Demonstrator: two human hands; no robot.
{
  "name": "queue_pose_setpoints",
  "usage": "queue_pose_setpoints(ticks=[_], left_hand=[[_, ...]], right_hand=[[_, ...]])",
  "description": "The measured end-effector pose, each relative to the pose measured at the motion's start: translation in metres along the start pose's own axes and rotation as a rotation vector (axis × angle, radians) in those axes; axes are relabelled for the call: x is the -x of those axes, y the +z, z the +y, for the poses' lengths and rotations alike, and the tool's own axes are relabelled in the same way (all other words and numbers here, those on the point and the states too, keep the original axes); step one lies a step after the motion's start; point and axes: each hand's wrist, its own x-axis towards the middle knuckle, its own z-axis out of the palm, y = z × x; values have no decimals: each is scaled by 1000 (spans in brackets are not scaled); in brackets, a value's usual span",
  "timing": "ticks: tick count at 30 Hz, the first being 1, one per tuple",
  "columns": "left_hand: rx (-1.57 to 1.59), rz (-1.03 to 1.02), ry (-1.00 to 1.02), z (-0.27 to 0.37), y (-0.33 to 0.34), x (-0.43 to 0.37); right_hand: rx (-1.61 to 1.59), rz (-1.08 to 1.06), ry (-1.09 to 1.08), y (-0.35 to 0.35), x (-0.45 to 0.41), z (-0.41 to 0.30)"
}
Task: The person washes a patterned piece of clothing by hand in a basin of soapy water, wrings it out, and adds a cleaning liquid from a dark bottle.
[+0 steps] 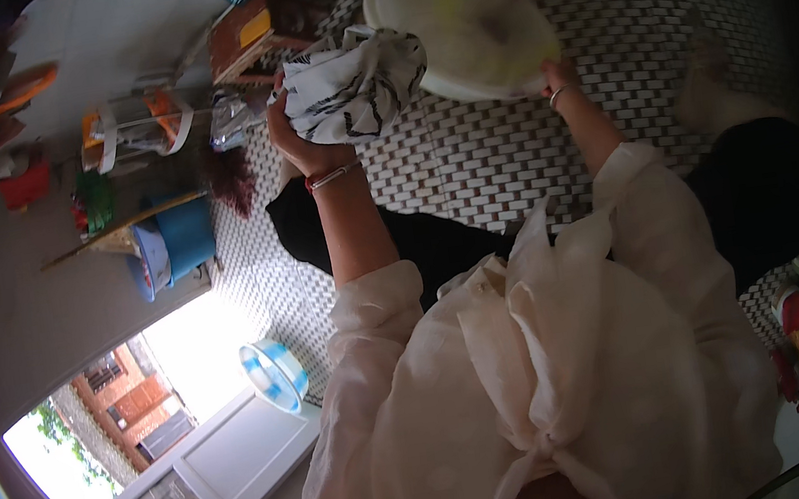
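Observation:
A bunched white cloth [359,84] with black line markings rests in my left hand [305,137], whose fingers wrap around its near left side. My right hand [558,75] grips the near right edge of a large pale oval-looking disc [465,29]. Yellowish tints and a darker blurred patch show on the disc; whether it is a lid, a tray or a cushion I cannot tell. The cloth overlaps the disc's left edge in the picture, and I cannot tell if the two touch. Both arms reach forward over the tiled floor [476,198].
Along the left wall stand a wooden stool-like piece of furniture [244,43], a white rack [145,128], a blue bucket [186,236] and a purple-blue basin [149,260]. A blue-and-white basin [276,375] sits by the open white door [241,452]. At the right, shoes [790,311] lie near the wall.

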Motion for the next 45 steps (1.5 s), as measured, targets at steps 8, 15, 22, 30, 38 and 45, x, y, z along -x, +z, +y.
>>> queue_pose_setpoints(ticks=[8,15,22,30,38,45], left_hand=[[-38,33,-79,-41,6,-6],[-59,-60,-22,-12,46,15],[-7,-39,-24,-3,12,15],[40,5,-15,-17,8,5],[54,239,-343,-97,-7,-9],[-135,202,-460,-76,-52,21]], right_hand=[[-81,85,55,5,-10,6],[-681,-207,187,20,-71,53],[-871,-589,267,44,-15,22],[-341,35,50,18,-19,2],[335,255,-330,14,4,12],[438,158,-326,9,10,33]])
